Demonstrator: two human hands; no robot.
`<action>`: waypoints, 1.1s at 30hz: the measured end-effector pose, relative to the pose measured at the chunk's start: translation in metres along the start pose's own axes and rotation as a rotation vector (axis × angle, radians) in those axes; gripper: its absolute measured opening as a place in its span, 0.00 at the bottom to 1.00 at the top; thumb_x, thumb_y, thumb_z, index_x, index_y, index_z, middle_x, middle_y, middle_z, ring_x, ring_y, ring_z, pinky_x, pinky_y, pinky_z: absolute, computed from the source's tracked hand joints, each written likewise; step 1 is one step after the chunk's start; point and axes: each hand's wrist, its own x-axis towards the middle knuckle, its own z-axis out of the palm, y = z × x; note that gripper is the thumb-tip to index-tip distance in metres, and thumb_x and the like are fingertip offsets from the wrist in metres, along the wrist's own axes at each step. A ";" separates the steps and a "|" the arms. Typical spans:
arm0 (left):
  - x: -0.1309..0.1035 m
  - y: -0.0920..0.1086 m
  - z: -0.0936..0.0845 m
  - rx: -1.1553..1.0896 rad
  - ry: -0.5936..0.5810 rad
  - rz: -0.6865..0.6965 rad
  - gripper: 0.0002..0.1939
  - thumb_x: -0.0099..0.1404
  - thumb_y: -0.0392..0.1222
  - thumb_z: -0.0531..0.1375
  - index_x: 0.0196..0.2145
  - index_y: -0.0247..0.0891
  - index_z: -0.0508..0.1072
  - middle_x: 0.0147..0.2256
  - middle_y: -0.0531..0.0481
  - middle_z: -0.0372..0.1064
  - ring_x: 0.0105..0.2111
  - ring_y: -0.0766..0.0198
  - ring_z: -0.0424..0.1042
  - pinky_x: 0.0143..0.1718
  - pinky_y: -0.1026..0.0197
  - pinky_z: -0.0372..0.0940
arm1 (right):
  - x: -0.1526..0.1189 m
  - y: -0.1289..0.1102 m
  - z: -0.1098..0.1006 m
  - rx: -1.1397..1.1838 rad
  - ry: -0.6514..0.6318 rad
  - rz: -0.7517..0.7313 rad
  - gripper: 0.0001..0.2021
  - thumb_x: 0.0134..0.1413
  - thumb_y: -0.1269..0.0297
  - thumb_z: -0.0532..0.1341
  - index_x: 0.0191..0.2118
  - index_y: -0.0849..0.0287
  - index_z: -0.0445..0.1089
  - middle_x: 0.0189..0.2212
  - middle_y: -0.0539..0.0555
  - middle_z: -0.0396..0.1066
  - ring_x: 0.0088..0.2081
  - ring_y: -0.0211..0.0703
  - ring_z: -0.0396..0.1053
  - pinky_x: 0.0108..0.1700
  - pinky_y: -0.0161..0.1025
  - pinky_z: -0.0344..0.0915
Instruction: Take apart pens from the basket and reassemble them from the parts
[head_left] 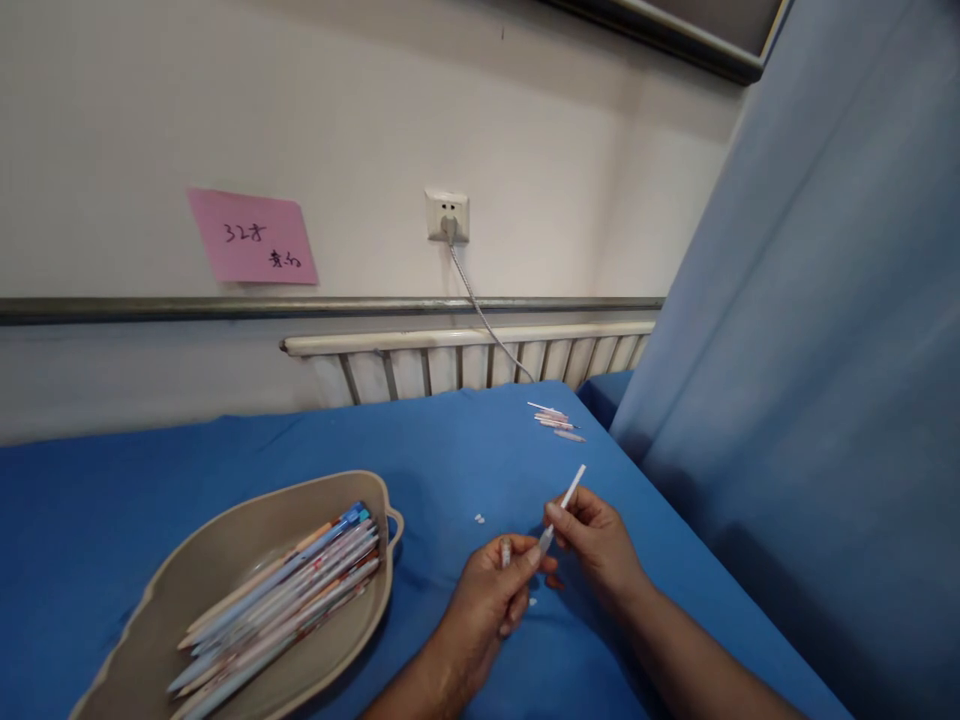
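Observation:
Close together over the blue cloth, my two hands meet at the parts of a pen. Between thumb and fingers, my right hand pinches a thin white pen refill, slanted with its free end up and to the right. At its lower end is a greyish, see-through pen tip section, pinched by my left hand. A short pale tube end also pokes out from the left fingers; its kind is unclear. Small white bits lie on the cloth beyond my left hand.
To the left stands a beige basin holding several pens. More pens lie near the far right corner of the blue-covered table. A blue curtain hangs at right. Behind, a cord runs from a wall socket.

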 end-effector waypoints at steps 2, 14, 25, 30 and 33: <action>-0.003 0.001 0.001 0.000 -0.079 -0.045 0.15 0.58 0.48 0.61 0.34 0.32 0.69 0.29 0.48 0.73 0.09 0.81 0.47 0.11 0.69 0.37 | -0.002 -0.001 0.001 0.001 -0.043 0.030 0.13 0.47 0.56 0.65 0.25 0.61 0.67 0.17 0.45 0.61 0.18 0.31 0.56 0.21 0.31 0.54; -0.013 0.008 0.008 -0.083 -0.263 -0.195 0.13 0.59 0.46 0.60 0.35 0.31 0.70 0.29 0.45 0.74 0.10 0.81 0.47 0.11 0.69 0.35 | 0.002 -0.015 -0.005 0.182 0.033 -0.016 0.17 0.50 0.53 0.62 0.43 0.57 0.68 0.25 0.48 0.67 0.17 0.29 0.53 0.19 0.30 0.49; -0.011 0.007 0.006 -0.153 -0.273 -0.238 0.13 0.58 0.44 0.61 0.38 0.33 0.70 0.26 0.48 0.72 0.10 0.81 0.48 0.12 0.70 0.36 | -0.005 -0.008 0.003 0.069 -0.060 0.050 0.15 0.51 0.52 0.61 0.34 0.59 0.71 0.25 0.49 0.69 0.17 0.29 0.56 0.17 0.28 0.53; -0.012 0.007 0.008 -0.208 -0.249 -0.243 0.12 0.58 0.43 0.62 0.38 0.33 0.70 0.24 0.50 0.70 0.10 0.81 0.47 0.12 0.70 0.34 | -0.004 -0.005 0.004 0.099 -0.076 0.097 0.16 0.49 0.51 0.62 0.33 0.61 0.70 0.23 0.48 0.67 0.15 0.28 0.54 0.15 0.28 0.51; -0.012 0.008 0.008 -0.251 -0.213 -0.230 0.11 0.57 0.42 0.62 0.36 0.34 0.70 0.22 0.52 0.68 0.10 0.81 0.47 0.12 0.71 0.34 | -0.004 -0.003 0.005 0.101 -0.082 0.102 0.15 0.48 0.52 0.63 0.32 0.60 0.70 0.24 0.49 0.68 0.17 0.28 0.56 0.17 0.28 0.53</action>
